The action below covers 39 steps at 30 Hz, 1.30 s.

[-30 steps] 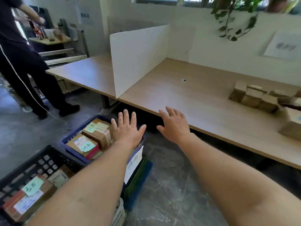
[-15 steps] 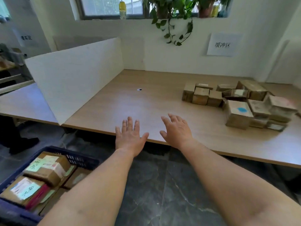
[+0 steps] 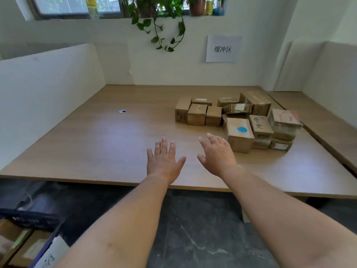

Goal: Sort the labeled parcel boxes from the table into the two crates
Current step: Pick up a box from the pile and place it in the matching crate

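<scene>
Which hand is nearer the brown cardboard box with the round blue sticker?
Right. The right hand is just left of the brown cardboard box with the round blue sticker; the left hand lies farther left.

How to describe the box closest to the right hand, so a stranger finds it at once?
On the wooden table below the paper wall sign, cardboard boxes cluster at the right. The box stands at the cluster's near edge, just beyond the right hand. It alone carries a round blue sticker on top.
</scene>
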### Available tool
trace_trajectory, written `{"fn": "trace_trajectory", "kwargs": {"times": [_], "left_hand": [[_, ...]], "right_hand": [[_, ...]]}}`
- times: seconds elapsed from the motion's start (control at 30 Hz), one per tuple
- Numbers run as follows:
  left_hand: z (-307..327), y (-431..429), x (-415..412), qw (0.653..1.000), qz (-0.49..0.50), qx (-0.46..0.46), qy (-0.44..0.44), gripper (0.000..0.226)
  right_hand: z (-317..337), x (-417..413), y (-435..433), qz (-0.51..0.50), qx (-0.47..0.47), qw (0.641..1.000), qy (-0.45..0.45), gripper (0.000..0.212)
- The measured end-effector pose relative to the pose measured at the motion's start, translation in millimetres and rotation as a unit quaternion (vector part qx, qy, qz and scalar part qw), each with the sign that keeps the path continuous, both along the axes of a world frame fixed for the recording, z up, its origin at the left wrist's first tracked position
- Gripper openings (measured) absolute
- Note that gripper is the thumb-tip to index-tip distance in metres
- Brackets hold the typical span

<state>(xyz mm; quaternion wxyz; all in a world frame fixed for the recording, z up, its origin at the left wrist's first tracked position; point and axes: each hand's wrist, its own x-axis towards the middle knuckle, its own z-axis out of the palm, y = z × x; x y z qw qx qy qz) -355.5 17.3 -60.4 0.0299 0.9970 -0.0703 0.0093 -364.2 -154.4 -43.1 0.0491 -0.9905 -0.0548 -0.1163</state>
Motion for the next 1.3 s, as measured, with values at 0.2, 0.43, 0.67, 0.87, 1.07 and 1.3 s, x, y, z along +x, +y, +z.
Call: {"fn": "trace_trajectory", "kwargs": {"times": [0.2, 0.43, 0.67, 0.87, 1.07, 1.3], "left_hand": [[-8, -57, 26, 0.998, -0.064, 0.016, 0.016, 0.070], [-21, -113, 74, 0.991, -0.128, 0.019, 0.017, 0.069], [-35, -181, 156, 0.983, -0.179, -0.006, 0.026, 0.070], [-45, -217, 243, 0.978, -0.204, -0.024, 0.035, 0.071], [-53, -235, 308, 0.975, -0.213, -0.019, 0.061, 0.071], [-74, -259, 305, 0.950, -0.180, -0.164, 0.195, 0.081]], "right_hand": [[-16, 5, -61, -0.087, 0.019, 0.996, 0.014, 0.065], [-21, 28, -119, -0.184, 0.068, 0.980, 0.018, 0.065], [-23, 86, -175, -0.261, 0.064, 0.962, 0.056, 0.066], [-29, 162, -207, -0.288, 0.080, 0.951, 0.084, 0.060], [-44, 219, -225, -0.313, 0.082, 0.938, 0.121, 0.038], [-73, 230, -231, -0.336, 0.085, 0.926, 0.147, 0.027]]}}
